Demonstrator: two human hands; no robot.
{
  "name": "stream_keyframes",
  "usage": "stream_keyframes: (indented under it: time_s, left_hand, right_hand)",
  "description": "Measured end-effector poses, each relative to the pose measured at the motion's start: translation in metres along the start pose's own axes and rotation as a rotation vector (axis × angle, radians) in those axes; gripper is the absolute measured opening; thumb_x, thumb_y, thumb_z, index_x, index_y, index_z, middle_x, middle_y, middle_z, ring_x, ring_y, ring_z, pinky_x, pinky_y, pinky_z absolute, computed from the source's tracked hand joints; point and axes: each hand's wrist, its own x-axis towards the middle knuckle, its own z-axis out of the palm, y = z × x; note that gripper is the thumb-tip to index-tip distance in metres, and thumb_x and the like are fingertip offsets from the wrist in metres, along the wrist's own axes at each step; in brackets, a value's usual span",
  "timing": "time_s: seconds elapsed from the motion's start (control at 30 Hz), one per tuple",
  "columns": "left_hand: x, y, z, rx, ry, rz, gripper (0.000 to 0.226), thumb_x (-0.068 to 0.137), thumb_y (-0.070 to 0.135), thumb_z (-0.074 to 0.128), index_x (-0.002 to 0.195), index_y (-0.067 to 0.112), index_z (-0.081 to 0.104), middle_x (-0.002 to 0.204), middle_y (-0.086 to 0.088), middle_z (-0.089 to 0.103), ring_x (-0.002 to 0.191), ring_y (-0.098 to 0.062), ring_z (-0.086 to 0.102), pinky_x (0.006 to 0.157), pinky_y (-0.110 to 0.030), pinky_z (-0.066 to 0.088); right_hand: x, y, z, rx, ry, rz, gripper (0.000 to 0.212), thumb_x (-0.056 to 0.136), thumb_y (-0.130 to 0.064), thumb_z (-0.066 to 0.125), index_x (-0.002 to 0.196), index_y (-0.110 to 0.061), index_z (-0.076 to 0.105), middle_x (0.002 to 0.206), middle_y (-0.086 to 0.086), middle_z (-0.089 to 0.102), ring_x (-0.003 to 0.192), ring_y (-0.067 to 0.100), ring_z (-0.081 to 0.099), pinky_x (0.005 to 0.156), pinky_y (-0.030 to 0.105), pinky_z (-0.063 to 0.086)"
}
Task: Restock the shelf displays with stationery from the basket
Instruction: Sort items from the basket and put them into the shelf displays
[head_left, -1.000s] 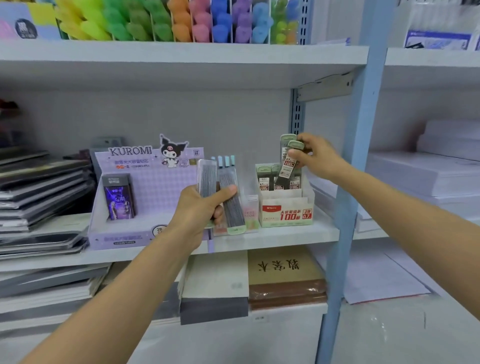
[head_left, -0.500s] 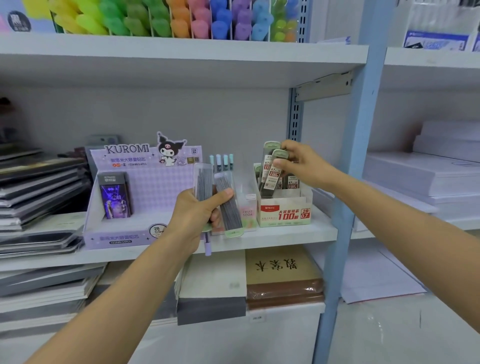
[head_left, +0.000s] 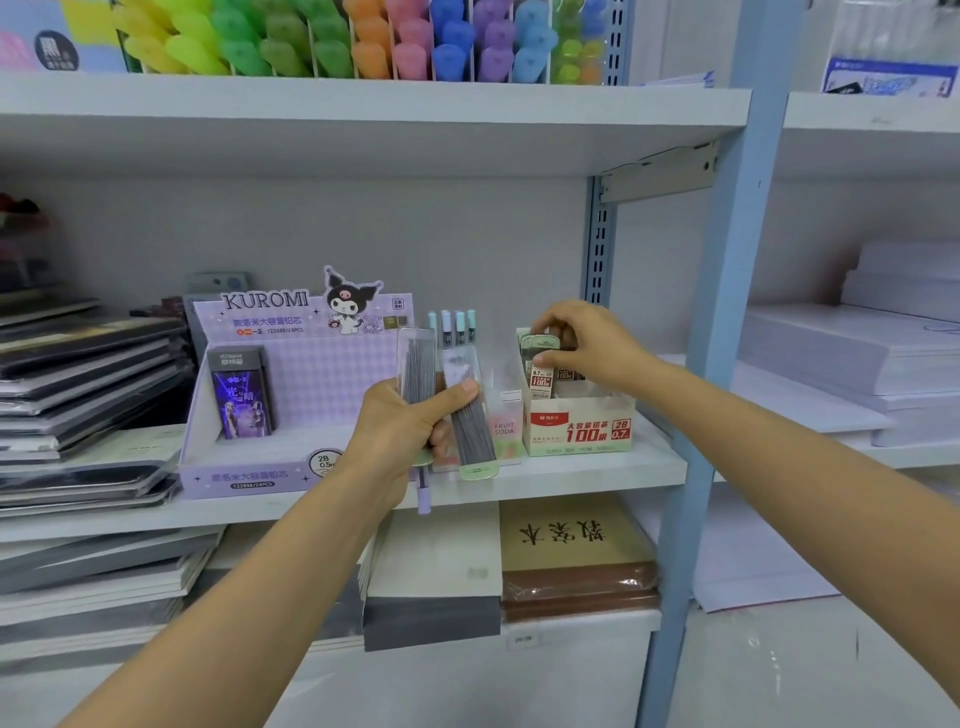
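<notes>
My left hand (head_left: 402, 431) grips two clear pencil-lead cases (head_left: 470, 415) with green caps, plus a thin lilac-tipped item sticking out below. It holds them in front of the middle shelf. My right hand (head_left: 587, 345) pinches green-capped lead cases (head_left: 540, 364) and has them down inside the white and red lead display box (head_left: 576, 428). The purple Kuromi display box (head_left: 291, 395) stands to the left with one dark lead pack (head_left: 241, 395) in it. No basket is in view.
A small Fruit Soda box (head_left: 505, 428) with pastel pens behind sits between the two displays. Notebooks are stacked at left (head_left: 78, 374), paper reams at right (head_left: 857, 364). Coloured highlighters (head_left: 363, 36) fill the top shelf. A blue upright post (head_left: 727, 312) stands right of the box.
My right hand has come down and left, lowering its lead cases from above the white and red box into it. My left hand has kept its cases nearly still.
</notes>
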Motion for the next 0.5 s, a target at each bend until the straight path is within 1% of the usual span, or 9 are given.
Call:
stream_keyframes:
  time_s: [0.03,0.1,0.17,0.2,0.27,0.3,0.37,0.43,0.5]
  left_hand:
    - [0.0,0.001,0.001,-0.002,0.0,-0.002,0.021,0.08,0.019,0.078,0.077,0.006,0.062,0.044,-0.003,0.044,0.038,-0.013,0.039,0.04,-0.022,0.042]
    - [-0.001,0.001,0.001,0.001,0.001,-0.003,0.019,0.079,0.018,0.078,0.08,0.006,0.064,0.044,-0.002,0.046,0.038,-0.012,0.039,0.041,-0.022,0.042]
    - [-0.003,0.002,0.002,-0.005,0.0,0.001,0.018,0.078,0.017,0.078,0.08,0.006,0.064,0.044,-0.001,0.046,0.038,-0.012,0.039,0.04,-0.022,0.041]
    - [-0.003,0.003,0.002,-0.01,0.001,0.002,0.017,0.078,0.016,0.078,0.078,0.007,0.063,0.044,-0.001,0.046,0.038,-0.011,0.038,0.04,-0.022,0.041]
    - [-0.004,0.004,0.003,-0.017,0.011,0.005,0.018,0.077,0.015,0.079,0.075,0.012,0.062,0.046,-0.001,0.047,0.038,-0.011,0.039,0.04,-0.023,0.041]
    - [-0.005,0.005,0.005,-0.015,0.016,0.008,0.019,0.076,0.015,0.08,0.074,0.014,0.061,0.047,-0.001,0.047,0.039,-0.011,0.039,0.041,-0.023,0.04]
    - [-0.007,0.006,0.009,0.008,0.016,0.021,0.02,0.076,0.015,0.081,0.078,0.012,0.061,0.049,-0.001,0.048,0.04,-0.011,0.038,0.041,-0.023,0.039]
    - [-0.01,0.007,0.015,0.03,0.0,0.041,0.022,0.076,0.015,0.081,0.086,0.006,0.063,0.05,-0.001,0.049,0.039,-0.011,0.038,0.04,-0.022,0.038]
    - [-0.015,0.008,0.019,0.045,-0.014,0.036,0.024,0.077,0.016,0.08,0.091,0.004,0.064,0.05,-0.001,0.052,0.04,-0.01,0.039,0.04,-0.022,0.04]
  right_hand:
    - [0.0,0.0,0.003,-0.012,0.02,0.001,0.034,0.079,-0.024,0.078,0.108,-0.023,0.059,0.089,-0.008,0.054,0.073,0.005,0.049,0.073,0.029,0.047]
    - [0.0,-0.002,0.007,-0.022,0.04,0.008,0.033,0.08,-0.025,0.076,0.108,-0.023,0.059,0.098,-0.008,0.051,0.08,0.006,0.049,0.079,0.027,0.047]
    - [-0.001,-0.008,0.005,0.004,0.076,0.035,0.029,0.083,-0.027,0.073,0.11,-0.022,0.062,0.108,-0.006,0.047,0.088,0.008,0.049,0.081,0.02,0.044]
    - [-0.003,-0.012,0.002,0.018,0.107,0.033,0.029,0.085,-0.029,0.07,0.112,-0.022,0.063,0.109,-0.006,0.048,0.088,0.007,0.05,0.079,0.016,0.042]
    - [-0.01,-0.026,-0.005,0.161,0.146,0.007,0.027,0.09,-0.032,0.064,0.115,-0.023,0.062,0.106,-0.006,0.057,0.086,0.008,0.056,0.077,0.018,0.047]
    - [-0.016,-0.035,-0.007,0.331,0.118,0.006,0.026,0.091,-0.034,0.062,0.115,-0.022,0.061,0.103,-0.005,0.063,0.083,0.009,0.061,0.075,0.021,0.052]
    - [-0.028,-0.052,-0.009,0.649,-0.04,0.022,0.031,0.09,-0.037,0.064,0.117,-0.022,0.059,0.099,-0.002,0.069,0.079,0.011,0.068,0.07,0.022,0.054]
    - [-0.037,-0.062,-0.006,0.748,-0.191,-0.001,0.029,0.087,-0.03,0.069,0.114,-0.021,0.062,0.096,-0.001,0.07,0.079,0.012,0.069,0.072,0.023,0.054]
    - [-0.041,-0.067,-0.003,0.811,-0.194,-0.021,0.02,0.087,-0.017,0.069,0.107,-0.017,0.067,0.087,0.001,0.069,0.078,0.013,0.067,0.073,0.023,0.054]
